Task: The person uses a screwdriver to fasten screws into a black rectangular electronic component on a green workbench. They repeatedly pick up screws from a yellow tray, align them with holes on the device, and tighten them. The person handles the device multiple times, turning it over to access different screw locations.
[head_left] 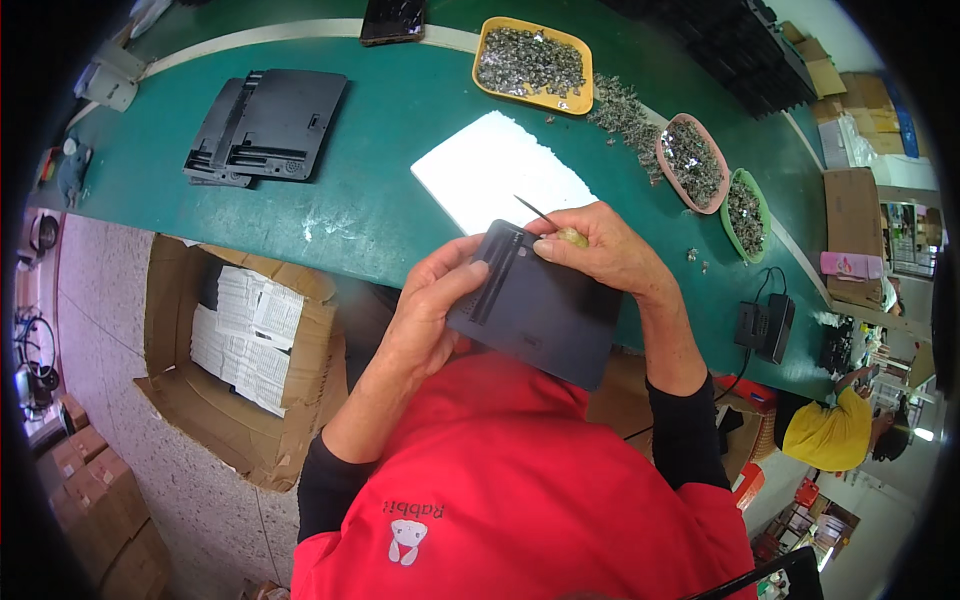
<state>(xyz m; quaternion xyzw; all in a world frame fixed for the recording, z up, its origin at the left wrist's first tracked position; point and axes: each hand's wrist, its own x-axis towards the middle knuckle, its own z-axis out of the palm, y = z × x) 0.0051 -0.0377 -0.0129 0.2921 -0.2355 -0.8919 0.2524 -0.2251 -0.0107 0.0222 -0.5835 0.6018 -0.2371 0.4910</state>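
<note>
My left hand (432, 305) grips the left edge of a flat black plastic panel (540, 310), thumb lying on its upper face. The panel is tilted in front of my red apron, with slots along one side. At its far edge is my right hand (610, 248), closed around a thin pointed tool (572, 237) with a yellowish handle. The tool's dark shaft points up and left, away from the panel; the right thumb rests by the panel's corner. Beyond the hands lies a white foam slab (500, 170) on the green table (370, 200).
Similar black panels (285, 120) are stacked at the far left. A yellow tray (580, 45), a pink tray (715, 150) and a green tray (760, 215) hold small metal parts; more parts lie loose. Left of me is an open carton (170, 300). Black adapters (775, 328) sit at right; a person in yellow (830, 435) is beyond.
</note>
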